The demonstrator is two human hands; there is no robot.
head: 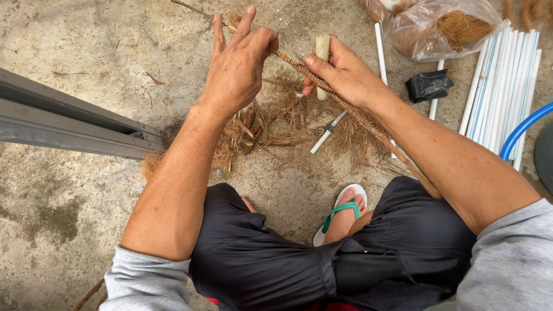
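Two bare hands work above a concrete floor (75,196), on a long thin stick wrapped in brown coconut fibre (345,106). The left hand (239,63) pinches the upper part of this wrapped stick between thumb and bent fingers, while the index and middle fingers stand straight up. The right hand (340,69) is closed around a short pale wooden handle (322,49), and its fingers also press on the wrapped stick, which passes under the palm. From there the stick runs diagonally down along the right forearm, towards the right knee.

Under the hands lies a loose heap of coconut fibre (265,124) on the floor. Small scissors (328,131) lie on the right edge of this heap. Near the top right there is a clear plastic bag with more fibre (443,26), a small black bag (429,85), and a row of white plastic pipes (504,80). A blue hose (521,129) curves just beside the pipes. A grey metal rail (69,121) lies on the left. The person sits in black shorts, with one foot in a white sandal with green strap (343,210).
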